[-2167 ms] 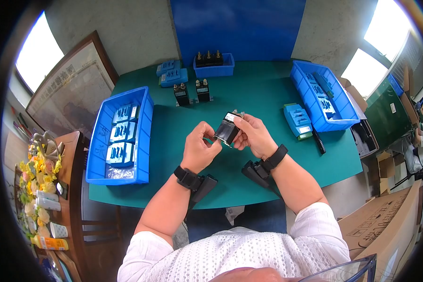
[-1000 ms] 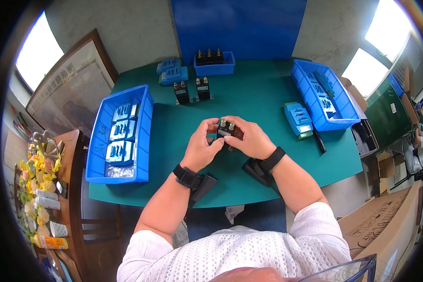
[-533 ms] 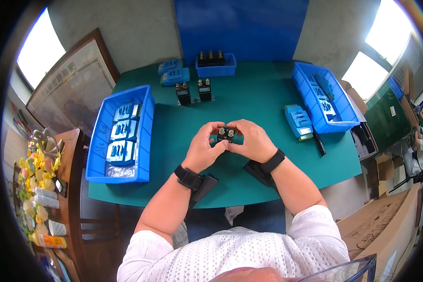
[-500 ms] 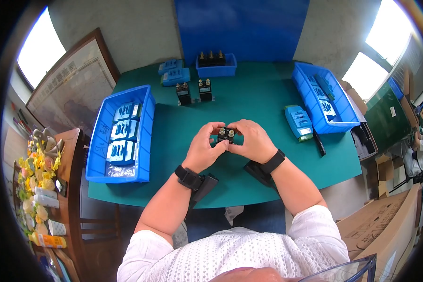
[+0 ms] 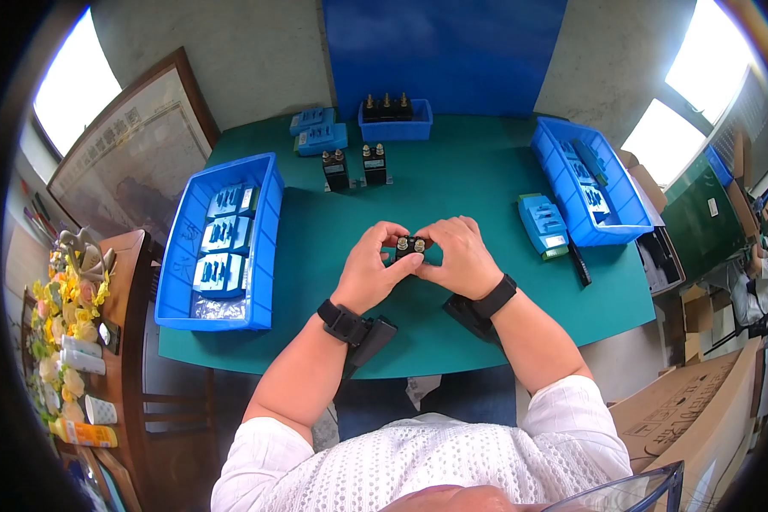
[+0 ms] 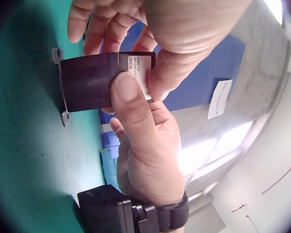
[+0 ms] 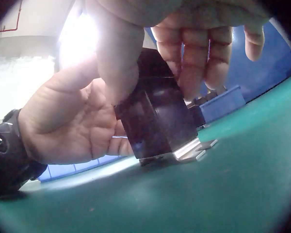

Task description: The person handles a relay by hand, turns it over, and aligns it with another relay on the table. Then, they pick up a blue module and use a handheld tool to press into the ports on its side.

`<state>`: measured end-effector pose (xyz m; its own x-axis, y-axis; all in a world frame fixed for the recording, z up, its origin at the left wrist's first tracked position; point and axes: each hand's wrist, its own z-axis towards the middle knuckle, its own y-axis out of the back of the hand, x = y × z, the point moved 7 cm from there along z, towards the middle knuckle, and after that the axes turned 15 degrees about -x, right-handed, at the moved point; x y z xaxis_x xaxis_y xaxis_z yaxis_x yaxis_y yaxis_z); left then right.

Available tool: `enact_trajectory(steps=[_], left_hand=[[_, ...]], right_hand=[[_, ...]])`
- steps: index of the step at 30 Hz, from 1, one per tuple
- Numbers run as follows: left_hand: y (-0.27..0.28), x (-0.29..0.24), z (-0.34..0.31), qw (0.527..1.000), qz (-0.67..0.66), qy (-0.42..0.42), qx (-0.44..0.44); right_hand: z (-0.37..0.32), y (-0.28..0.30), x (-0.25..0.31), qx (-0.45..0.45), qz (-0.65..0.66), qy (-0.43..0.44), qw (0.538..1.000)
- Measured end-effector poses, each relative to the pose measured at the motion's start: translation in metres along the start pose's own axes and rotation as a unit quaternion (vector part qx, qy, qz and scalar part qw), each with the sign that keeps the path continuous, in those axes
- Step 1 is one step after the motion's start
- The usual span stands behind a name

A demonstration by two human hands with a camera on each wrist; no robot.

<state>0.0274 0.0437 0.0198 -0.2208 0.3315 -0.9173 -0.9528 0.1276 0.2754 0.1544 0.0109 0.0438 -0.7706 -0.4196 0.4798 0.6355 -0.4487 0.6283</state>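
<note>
A black contactor (image 5: 410,247) with two bolt terminals on top stands between both hands at the middle of the green table. Its metal mounting bracket (image 7: 189,149) is right at the tabletop. My left hand (image 5: 369,268) holds it from the left, with the thumb near its top edge. From the other side my right hand (image 5: 462,258) grips it, the thumb pressed on the white label (image 6: 141,73) in the left wrist view. Two similar contactors (image 5: 335,171) stand upright farther back.
Blue bins (image 5: 169,256) with several blue modules stand left and right. A small blue bin (image 5: 395,130) at the back holds a black block with three bolts. Loose blue modules (image 5: 544,224) lie back left and right, with a black pen-like object (image 5: 579,264) beside the right one.
The contactor, earlier held tilted with its label up, has been turned upright and lowered to the tabletop. Both hands have closed in around it; over the last half second they hardly move.
</note>
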Motion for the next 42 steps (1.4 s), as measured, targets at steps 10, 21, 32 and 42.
enact_trajectory(steps=[10, 21, 32, 42], left_hand=[[0.0, 0.001, 0.0, 1.0, 0.011, 0.002, 0.003], [0.014, 0.012, 0.007, 0.977, -0.18, 0.049, -0.103], [0.04, 0.033, 0.015, 0.863, -0.408, 0.182, -0.235], [0.042, 0.028, 0.014, 0.862, -0.418, 0.169, -0.23]], right_hand=[[0.0, 0.0, 0.001, 0.009, 0.014, -0.007, 1.0], [0.003, -0.001, -0.002, 0.071, 0.135, -0.154, 0.976], [0.069, -0.005, -0.058, -0.035, 0.085, -0.168, 0.981], [0.107, -0.047, -0.127, 0.022, 0.087, -0.166, 0.982]])
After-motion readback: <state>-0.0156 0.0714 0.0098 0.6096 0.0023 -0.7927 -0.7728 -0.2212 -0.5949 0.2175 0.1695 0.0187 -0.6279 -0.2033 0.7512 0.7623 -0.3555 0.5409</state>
